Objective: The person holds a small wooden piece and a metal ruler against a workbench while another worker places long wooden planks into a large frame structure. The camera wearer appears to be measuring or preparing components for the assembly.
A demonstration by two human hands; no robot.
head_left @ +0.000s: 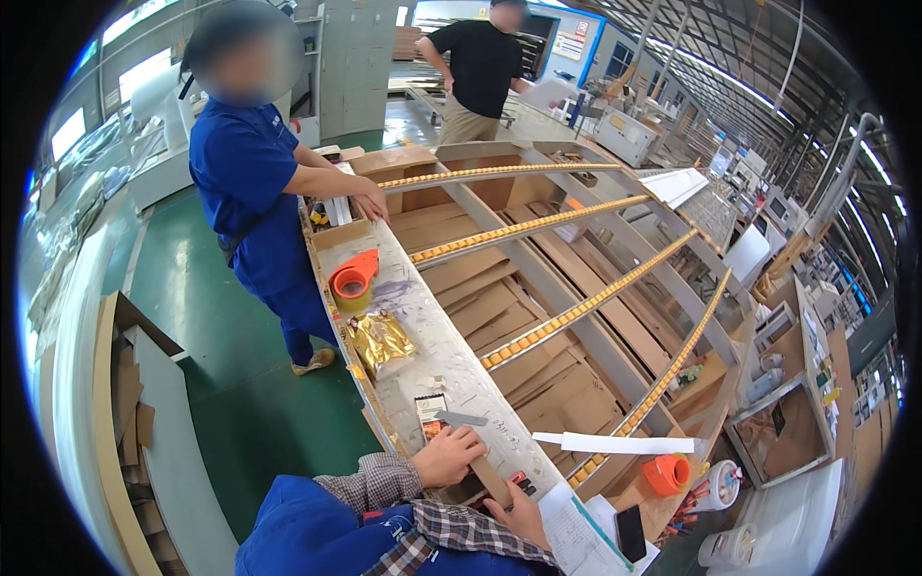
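Observation:
My left hand (pixel 449 457) is closed, its fingers at the far end of a short brown strip (pixel 491 479) that looks like cardboard or wood. My right hand (pixel 521 519) grips the strip's near end, thumb along its side. Just beyond my left hand lies a flat grey blade-like piece (pixel 462 419), next to a small printed packet (pixel 430 414). A red-and-black handled tool (pixel 520 478) is partly hidden beside my right hand. Under my right forearm's side, a written paper sheet (pixel 582 531) lies near a black phone (pixel 630 534).
Farther along the pale bench (pixel 403 288) sit a gold foil pack (pixel 380 338) and an orange tape dispenser (pixel 355 273). Yellow roller tracks (pixel 586 305) slope off to the right. White strips (pixel 619 443) and an orange tape holder (pixel 665 473) lie right. A co-worker (pixel 245 163) stands left, another person (pixel 480 67) beyond.

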